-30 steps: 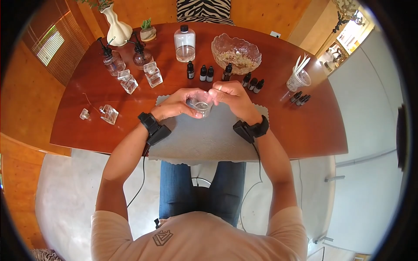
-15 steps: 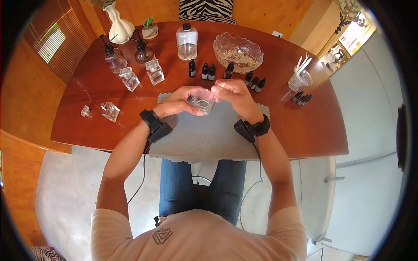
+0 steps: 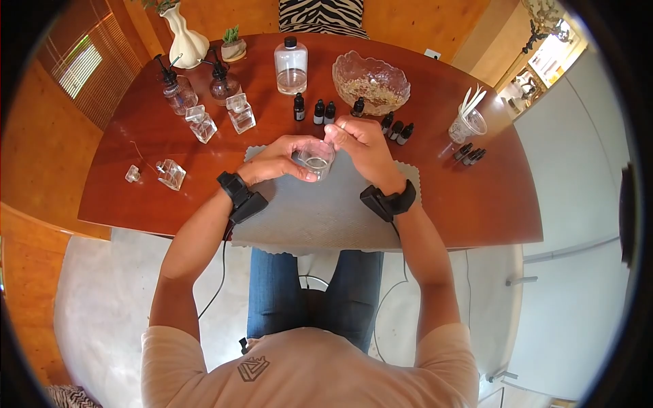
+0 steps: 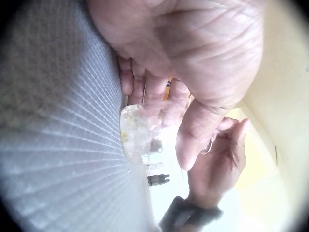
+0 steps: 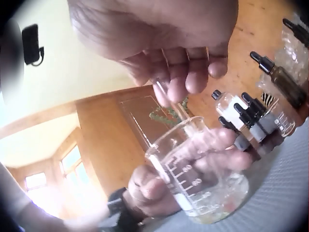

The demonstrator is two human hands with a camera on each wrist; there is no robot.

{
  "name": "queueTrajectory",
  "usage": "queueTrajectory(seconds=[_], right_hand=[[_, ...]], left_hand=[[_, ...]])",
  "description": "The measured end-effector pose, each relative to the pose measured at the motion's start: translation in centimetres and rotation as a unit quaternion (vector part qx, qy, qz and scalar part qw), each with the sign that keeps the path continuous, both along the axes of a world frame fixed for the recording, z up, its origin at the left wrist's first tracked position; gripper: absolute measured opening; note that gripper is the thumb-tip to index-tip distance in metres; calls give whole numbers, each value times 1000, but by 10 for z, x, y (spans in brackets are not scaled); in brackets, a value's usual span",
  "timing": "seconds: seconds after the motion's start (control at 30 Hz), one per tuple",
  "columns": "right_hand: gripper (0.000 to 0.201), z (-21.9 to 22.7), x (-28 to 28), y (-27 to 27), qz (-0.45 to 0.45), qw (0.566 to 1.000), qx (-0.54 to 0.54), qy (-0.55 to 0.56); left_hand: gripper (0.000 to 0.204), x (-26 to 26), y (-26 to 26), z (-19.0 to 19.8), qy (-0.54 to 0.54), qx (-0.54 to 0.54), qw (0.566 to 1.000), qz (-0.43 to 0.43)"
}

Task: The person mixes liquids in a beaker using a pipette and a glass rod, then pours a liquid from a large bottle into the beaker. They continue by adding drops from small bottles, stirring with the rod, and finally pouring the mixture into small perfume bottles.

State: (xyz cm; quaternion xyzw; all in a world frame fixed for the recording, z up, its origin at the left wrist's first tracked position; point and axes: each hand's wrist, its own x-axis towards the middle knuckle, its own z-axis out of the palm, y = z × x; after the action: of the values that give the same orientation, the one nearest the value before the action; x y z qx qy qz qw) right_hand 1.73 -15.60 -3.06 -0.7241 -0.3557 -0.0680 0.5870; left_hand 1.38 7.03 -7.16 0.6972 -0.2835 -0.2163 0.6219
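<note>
In the head view a clear glass beaker (image 3: 315, 163) stands over the grey mat (image 3: 309, 217), with the left hand (image 3: 277, 162) gripping its side between thumb and fingers. Just above its right rim, the right hand (image 3: 360, 144) has its fingertips together. The right wrist view shows a thin clear stick (image 5: 160, 87) pinched by that hand (image 5: 164, 38), slanting toward the mouth of the marked beaker (image 5: 193, 183), which has a little clear liquid at the bottom. In the left wrist view the left hand (image 4: 193, 53) hides part of the beaker (image 4: 135, 133).
Several dropper bottles (image 3: 299, 109) line the far side, before a large bottle (image 3: 291, 71) and a glass bowl (image 3: 371, 85). Square glass bottles (image 3: 241, 114) and pump bottles (image 3: 180, 95) stand left. At right are a cup of white sticks (image 3: 466, 126) and small vials (image 3: 474, 156).
The right hand has risen slightly away from the body, and its wrist has shifted a little left. The left hand keeps its grip on the beaker, nearly unmoved.
</note>
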Motion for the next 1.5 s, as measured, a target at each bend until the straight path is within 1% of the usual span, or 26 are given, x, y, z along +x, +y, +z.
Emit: queueTrajectory(seconds=[0.1,0.2,0.3,0.4,0.5,0.6,0.7,0.8,0.9,1.0,1.1,1.2,1.3,1.4,1.5], right_hand=[[36,5,2,-6,31,994,-100,26],[34,3,-2,-3,8,998,-43,42],[33,2,5,-6,19,996,-79,31],[34,2,1,-6,30,996,-23,78],[35,7,1,-6,6,995,-94,39],[39,-2,3,-4,47,997,-11,54],[36,0,5,-4,-14,997,-71,-3],[36,-1,6,-11,70,991,-79,84],[35,-1,3,-5,-37,998,-57,5],[35,6,1,-10,40,992,-104,61],[34,4,-4,-4,11,998,-28,54],[33,2,3,-10,34,994,-89,50],[35,-1,-1,-5,33,998,-15,49],[36,-4,4,-3,-32,998,-41,-27],[38,-2,1,-7,73,994,-17,75]], left_hand=[[61,-1,-2,2,9,-7,1000,-3],[62,-1,-1,2,6,-7,1000,-6],[63,-2,-1,2,16,-9,1000,-1],[63,-1,-1,1,13,-9,1000,-2],[63,0,0,0,11,-2,1000,-5],[63,0,0,2,21,-3,1000,-4],[62,-1,-1,2,17,-4,1000,-4],[62,0,-1,0,13,1,1000,-4],[62,-1,-1,1,5,0,1000,2],[61,1,-1,0,-6,2,1000,-6],[61,-1,0,2,5,-2,1000,-1],[61,0,-1,-1,11,-11,1000,-3],[61,0,-1,-1,4,-3,1000,1],[61,-1,-1,1,0,-5,1000,-1],[62,2,0,-4,8,-4,1000,-6]])
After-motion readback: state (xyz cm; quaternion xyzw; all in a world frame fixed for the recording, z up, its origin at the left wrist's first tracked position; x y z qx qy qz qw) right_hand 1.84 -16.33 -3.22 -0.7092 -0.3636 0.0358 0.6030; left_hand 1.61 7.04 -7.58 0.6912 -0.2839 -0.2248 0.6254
